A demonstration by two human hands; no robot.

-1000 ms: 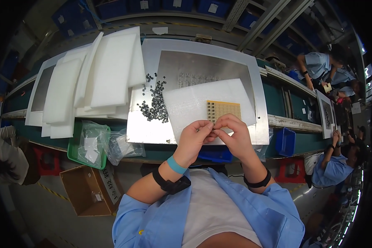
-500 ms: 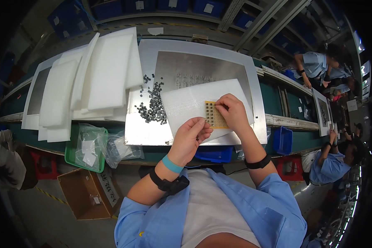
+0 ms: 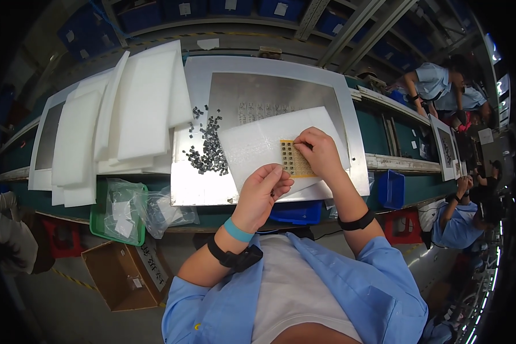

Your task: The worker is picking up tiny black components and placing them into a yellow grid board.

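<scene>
on the foam sheet (image 3: 243, 144), the yellow board (image 3: 300, 164) has two columns filled, others seemingly bare; black parts (image 3: 210, 151) lie left of the sheet. left hand (image 3: 261, 189) and right hand (image 3: 320, 152) look closed, fingers' contents unclear.

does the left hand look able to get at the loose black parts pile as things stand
Probably yes: the black parts lie on the metal plate, forward and left of the left hand, and only the flat white foam sheet lies partly between.
</scene>
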